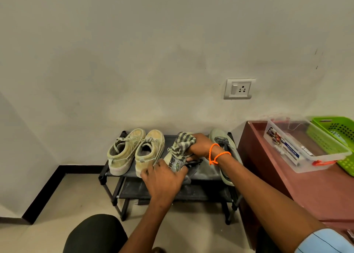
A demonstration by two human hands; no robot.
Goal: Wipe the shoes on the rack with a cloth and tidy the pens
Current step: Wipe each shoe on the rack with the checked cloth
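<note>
Here, on the top shelf of the low black two-tier shoe rack [113,173], a grey-and-green laced sneaker [175,163] lies tipped on its side, its printed tongue label showing. The left hand [162,178] curls over its heel end, gripping it. The right hand [199,145], wearing an orange braided wrist cord [216,154], bunches a grey striped cloth [183,140] against the shoe's toe. A pair of worn olive suede sneakers [134,150] stands upright just left; a pale green shoe [224,147] sits at the right end.
</note>
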